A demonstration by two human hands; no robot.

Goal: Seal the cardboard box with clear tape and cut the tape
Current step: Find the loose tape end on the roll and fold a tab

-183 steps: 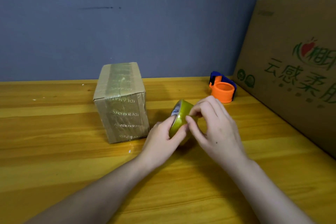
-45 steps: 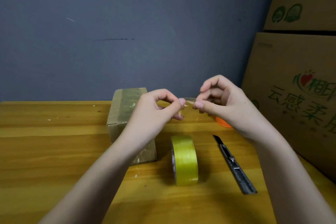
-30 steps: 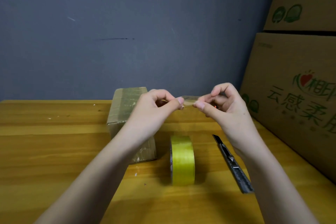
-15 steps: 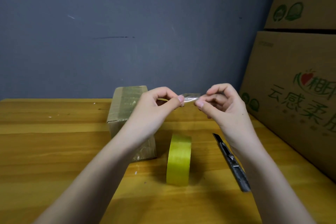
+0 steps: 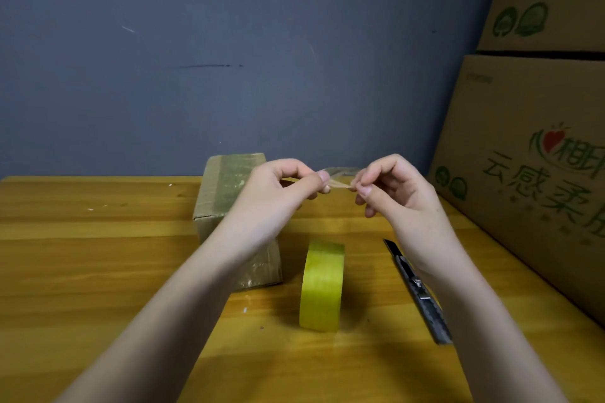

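Observation:
A small cardboard box [image 5: 226, 186], taped over its top and front, stands on the wooden table behind my left forearm. A yellowish roll of clear tape [image 5: 322, 291] stands on edge in front of it. A utility knife [image 5: 417, 291] lies to the right of the roll, partly under my right wrist. Above the table, my left hand [image 5: 281, 186] and my right hand [image 5: 396, 190] each pinch an end of a short, crumpled piece of clear tape [image 5: 339, 178] held between them.
Large printed cardboard cartons [image 5: 530, 157] are stacked along the right side of the table [image 5: 82, 271]. A grey-blue wall rises close behind the table's far edge. Small white specks lie on the wood near the box.
Both hands have stayed raised with the tape piece between them, which looks more stretched and twisted now. The roll has turned slightly on the table. Six seconds ago both hands held the roll.

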